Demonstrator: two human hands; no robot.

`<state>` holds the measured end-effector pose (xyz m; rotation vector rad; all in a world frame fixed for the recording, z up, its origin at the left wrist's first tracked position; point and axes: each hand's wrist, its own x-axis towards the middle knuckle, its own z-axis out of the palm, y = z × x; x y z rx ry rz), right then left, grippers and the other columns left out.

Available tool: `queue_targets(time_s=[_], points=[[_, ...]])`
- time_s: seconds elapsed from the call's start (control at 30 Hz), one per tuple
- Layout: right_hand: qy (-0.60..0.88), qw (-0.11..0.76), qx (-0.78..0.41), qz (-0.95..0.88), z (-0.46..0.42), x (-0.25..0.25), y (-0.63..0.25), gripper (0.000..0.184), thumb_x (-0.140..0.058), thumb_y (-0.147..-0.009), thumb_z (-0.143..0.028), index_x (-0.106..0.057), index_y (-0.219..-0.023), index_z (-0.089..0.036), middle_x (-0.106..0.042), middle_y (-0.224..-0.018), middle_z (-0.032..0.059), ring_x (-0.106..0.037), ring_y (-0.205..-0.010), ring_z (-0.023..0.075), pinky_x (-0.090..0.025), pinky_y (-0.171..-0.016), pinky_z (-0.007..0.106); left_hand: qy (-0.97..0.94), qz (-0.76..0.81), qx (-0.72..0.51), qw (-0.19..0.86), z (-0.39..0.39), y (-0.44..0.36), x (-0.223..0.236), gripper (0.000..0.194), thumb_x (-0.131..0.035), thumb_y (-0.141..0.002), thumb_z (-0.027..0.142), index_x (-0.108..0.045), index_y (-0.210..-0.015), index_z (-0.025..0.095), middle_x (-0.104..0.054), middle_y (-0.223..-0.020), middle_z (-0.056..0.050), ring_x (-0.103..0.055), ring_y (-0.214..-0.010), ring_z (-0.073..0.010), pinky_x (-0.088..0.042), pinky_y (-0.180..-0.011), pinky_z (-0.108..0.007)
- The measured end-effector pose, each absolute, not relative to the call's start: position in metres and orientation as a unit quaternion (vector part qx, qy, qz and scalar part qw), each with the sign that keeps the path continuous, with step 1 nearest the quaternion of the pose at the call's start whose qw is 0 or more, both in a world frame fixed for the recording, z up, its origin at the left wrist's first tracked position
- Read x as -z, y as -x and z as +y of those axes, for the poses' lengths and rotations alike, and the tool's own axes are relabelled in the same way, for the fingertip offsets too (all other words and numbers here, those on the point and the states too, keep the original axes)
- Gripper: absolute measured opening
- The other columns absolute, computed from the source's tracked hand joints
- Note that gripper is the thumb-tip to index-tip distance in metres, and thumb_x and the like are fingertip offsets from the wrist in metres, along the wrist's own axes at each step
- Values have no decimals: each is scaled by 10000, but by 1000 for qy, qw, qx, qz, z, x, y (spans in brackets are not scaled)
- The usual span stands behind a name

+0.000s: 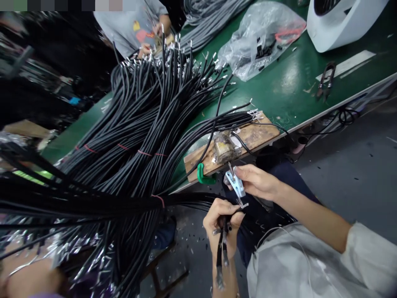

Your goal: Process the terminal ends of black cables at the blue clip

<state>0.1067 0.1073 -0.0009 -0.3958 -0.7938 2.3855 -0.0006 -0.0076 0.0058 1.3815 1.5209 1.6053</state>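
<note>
My left hand [221, 217] is closed around several black cables [221, 256], whose ends hang down past the palm. A silvery cable end [244, 205] sticks up from between its thumb and fingers. My right hand [256, 181] pinches a light-blue plastic clip [236, 183] that looks like a clothespin. The clip's lower end is close above the silvery cable end; I cannot tell if they touch. Behind the clip, a thin dark metal piece [231, 167] points up toward the board.
A wooden board [266, 131] with a yellowish taped lump [223, 148] lies at the green table's [287, 76] edge by a green clamp [203, 174]. Big black cable bundles [133, 136] fill the left. Snips [326, 80], a plastic bag [248, 37] and a co-worker [124, 25] are beyond.
</note>
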Motion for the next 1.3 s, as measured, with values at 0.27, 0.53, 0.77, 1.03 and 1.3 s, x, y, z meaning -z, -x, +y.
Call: queue_targets(time_s=[0.27,0.53,0.77,1.03,1.3], points=[[122,293,-926,-202,100,12,-102,449,-787,-685,-527,-703,-735,-89,-624,-623,22,-553,-553,89,-407,-498,189,-491,617,-543,290,0,-2,-11,125,-720,-771,231,-684,-674,162,-580,-632,6,-516,-550,-104,-383,-501,-203],[146,284,-935,-157,94,36,-121,463,-710,-761,-560,-686,-746,-97,-624,-641,45,-459,-551,80,-332,-485,193,-530,585,-544,285,-8,1,-11,87,-712,-783,227,-712,-709,180,-600,-609,2,-531,-536,-113,-387,-491,-213],[280,353,-821,-351,86,41,-159,309,-741,-778,-429,-709,-842,-128,-636,-698,39,-504,-613,104,-391,-562,229,-562,468,-583,354,-8,14,5,193,-715,-803,404,-750,-794,215,-634,-591,-24,-573,-545,-140,-462,-538,-262],[289,441,-553,-645,55,3,-162,142,-741,-792,-297,-698,-836,-169,-561,-677,19,-493,-624,140,-409,-570,271,-543,588,-520,299,-16,6,3,166,-703,-805,321,-715,-754,164,-655,-670,-50,-581,-572,-141,-445,-515,-231],[328,479,-582,-570,45,0,-154,116,-643,-876,-285,-664,-876,-171,-630,-713,28,-556,-599,129,-442,-556,248,-568,594,-495,283,-23,-2,-12,45,-693,-789,171,-738,-789,169,-678,-675,-41,-602,-571,-136,-454,-512,-215]])
